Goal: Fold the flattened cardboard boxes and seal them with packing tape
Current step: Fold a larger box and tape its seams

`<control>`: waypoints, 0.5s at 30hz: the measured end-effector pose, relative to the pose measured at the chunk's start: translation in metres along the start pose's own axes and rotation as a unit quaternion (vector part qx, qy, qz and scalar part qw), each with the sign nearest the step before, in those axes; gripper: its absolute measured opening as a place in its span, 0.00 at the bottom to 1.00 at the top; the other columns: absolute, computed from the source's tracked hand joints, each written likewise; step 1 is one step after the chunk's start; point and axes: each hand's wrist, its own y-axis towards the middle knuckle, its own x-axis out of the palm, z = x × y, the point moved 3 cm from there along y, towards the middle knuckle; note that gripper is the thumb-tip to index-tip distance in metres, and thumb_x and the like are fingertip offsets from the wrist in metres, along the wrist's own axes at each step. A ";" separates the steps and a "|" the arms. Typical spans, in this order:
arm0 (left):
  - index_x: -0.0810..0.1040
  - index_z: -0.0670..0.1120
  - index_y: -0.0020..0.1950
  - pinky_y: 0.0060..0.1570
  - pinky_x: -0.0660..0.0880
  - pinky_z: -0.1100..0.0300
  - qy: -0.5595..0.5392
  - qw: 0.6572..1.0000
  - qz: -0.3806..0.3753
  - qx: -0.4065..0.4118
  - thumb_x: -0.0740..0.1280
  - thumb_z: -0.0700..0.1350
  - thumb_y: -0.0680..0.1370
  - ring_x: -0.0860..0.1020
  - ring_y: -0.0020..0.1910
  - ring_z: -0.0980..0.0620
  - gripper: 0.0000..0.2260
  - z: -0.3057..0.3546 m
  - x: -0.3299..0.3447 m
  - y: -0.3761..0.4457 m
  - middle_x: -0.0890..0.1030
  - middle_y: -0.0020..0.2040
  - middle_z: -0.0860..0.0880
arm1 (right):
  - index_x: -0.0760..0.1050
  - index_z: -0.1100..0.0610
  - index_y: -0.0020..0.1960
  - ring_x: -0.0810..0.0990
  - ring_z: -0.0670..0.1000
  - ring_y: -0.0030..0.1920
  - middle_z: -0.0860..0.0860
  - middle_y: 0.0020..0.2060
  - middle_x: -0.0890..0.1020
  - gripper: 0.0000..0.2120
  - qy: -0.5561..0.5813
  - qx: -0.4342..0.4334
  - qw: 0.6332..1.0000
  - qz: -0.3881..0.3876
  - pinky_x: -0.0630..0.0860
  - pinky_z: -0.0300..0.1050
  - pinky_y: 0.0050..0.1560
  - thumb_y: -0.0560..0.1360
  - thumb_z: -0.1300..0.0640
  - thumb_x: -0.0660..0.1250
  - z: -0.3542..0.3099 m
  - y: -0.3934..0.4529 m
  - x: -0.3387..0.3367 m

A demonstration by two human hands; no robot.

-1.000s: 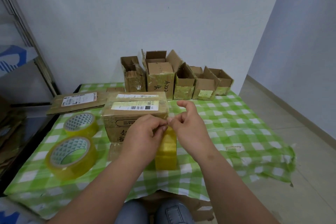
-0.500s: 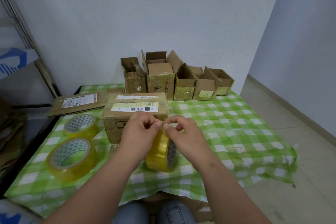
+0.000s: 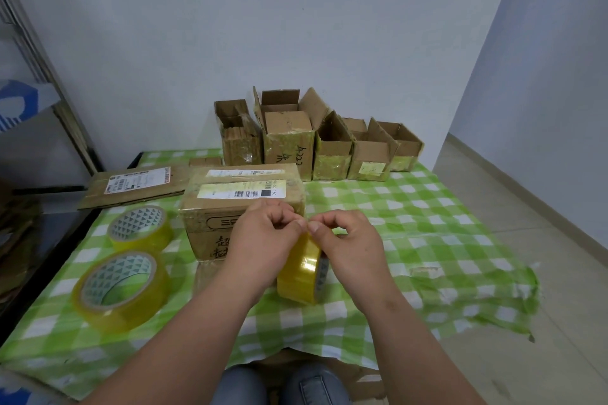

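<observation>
A folded cardboard box (image 3: 230, 207) with white labels on top stands in the middle of the green checked table. In front of it a yellow tape roll (image 3: 301, 273) stands on edge between my hands. My left hand (image 3: 263, 240) and my right hand (image 3: 345, 243) both pinch the roll at its top, fingertips almost touching. A flattened cardboard box (image 3: 138, 184) lies at the back left.
Two more yellow tape rolls (image 3: 139, 228) (image 3: 121, 288) lie flat on the left of the table (image 3: 427, 223). Several open folded boxes (image 3: 332, 148) stand in a row against the wall. A metal shelf (image 3: 49, 102) is at the left, floor at the right.
The tape roll has turned from edge-on to show its core. My right thumb has come down and both hands have closed in on the roll's top.
</observation>
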 end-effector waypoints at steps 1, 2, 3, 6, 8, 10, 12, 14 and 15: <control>0.84 0.51 0.35 0.45 0.71 0.63 -0.007 1.000 -0.001 -0.002 0.75 0.42 0.73 0.79 0.48 0.57 0.08 0.000 0.001 0.000 0.79 0.49 0.53 | 0.80 0.43 0.41 0.78 0.41 0.49 0.44 0.50 0.76 0.05 0.003 -0.001 1.000 -0.010 0.76 0.38 0.49 0.74 0.51 0.73 0.000 0.000 -0.001; 0.85 0.51 0.37 0.46 0.72 0.63 -0.016 1.000 -0.001 -0.005 0.75 0.42 0.73 0.79 0.49 0.57 0.07 0.000 0.002 -0.001 0.79 0.49 0.53 | 0.80 0.44 0.41 0.79 0.42 0.49 0.44 0.50 0.76 0.05 0.004 0.000 1.000 -0.020 0.77 0.39 0.49 0.73 0.52 0.74 0.001 0.000 -0.002; 0.85 0.51 0.38 0.47 0.73 0.63 -0.028 1.000 -0.003 -0.008 0.75 0.41 0.73 0.79 0.49 0.57 0.06 0.000 0.003 -0.001 0.79 0.49 0.54 | 0.79 0.45 0.41 0.79 0.44 0.48 0.44 0.50 0.76 0.05 0.002 0.003 1.000 -0.026 0.76 0.38 0.47 0.73 0.53 0.74 0.002 0.001 -0.002; 0.86 0.57 0.48 0.52 0.76 0.59 -0.053 0.999 -0.006 0.009 0.73 0.43 0.76 0.79 0.49 0.61 0.08 0.002 0.003 -0.003 0.80 0.48 0.57 | 0.77 0.48 0.39 0.79 0.46 0.45 0.44 0.49 0.76 0.08 -0.004 0.009 1.000 -0.024 0.71 0.37 0.45 0.75 0.56 0.73 0.004 0.003 -0.006; 0.82 0.58 0.59 0.53 0.75 0.64 0.010 0.998 0.013 0.067 0.70 0.45 0.78 0.78 0.49 0.62 0.12 0.005 -0.001 0.000 0.78 0.48 0.60 | 0.77 0.49 0.38 0.79 0.48 0.46 0.45 0.49 0.78 0.08 0.007 0.016 1.000 -0.002 0.73 0.41 0.46 0.75 0.56 0.72 0.005 0.005 -0.011; 0.79 0.58 0.64 0.50 0.72 0.69 0.119 0.982 0.041 0.141 0.68 0.46 0.79 0.75 0.48 0.61 0.15 0.012 -0.006 0.005 0.74 0.49 0.63 | 0.78 0.49 0.38 0.80 0.49 0.48 0.46 0.49 0.80 0.07 0.027 0.029 0.999 0.032 0.76 0.46 0.49 0.75 0.55 0.72 0.008 0.008 -0.020; 0.78 0.55 0.67 0.56 0.73 0.59 0.200 0.961 0.049 0.182 0.68 0.45 0.78 0.73 0.55 0.56 0.17 0.017 -0.010 0.012 0.73 0.53 0.64 | 0.79 0.49 0.38 0.80 0.50 0.50 0.49 0.50 0.81 0.07 0.036 0.033 0.996 0.076 0.77 0.47 0.51 0.74 0.55 0.73 0.008 0.014 -0.031; 0.76 0.53 0.69 0.64 0.70 0.49 0.279 0.939 0.029 0.200 0.68 0.48 0.78 0.71 0.65 0.49 0.18 0.019 -0.009 0.023 0.75 0.62 0.56 | 0.78 0.48 0.38 0.78 0.45 0.48 0.46 0.50 0.78 0.07 0.013 0.011 0.992 0.128 0.74 0.38 0.46 0.74 0.55 0.73 0.004 0.020 -0.041; 0.75 0.53 0.70 0.68 0.66 0.47 0.319 0.927 0.005 0.197 0.68 0.50 0.79 0.68 0.69 0.47 0.19 0.019 -0.006 0.029 0.74 0.67 0.53 | 0.77 0.47 0.38 0.77 0.41 0.45 0.43 0.49 0.76 0.08 -0.011 -0.003 0.988 0.151 0.71 0.31 0.42 0.74 0.55 0.73 0.002 0.024 -0.044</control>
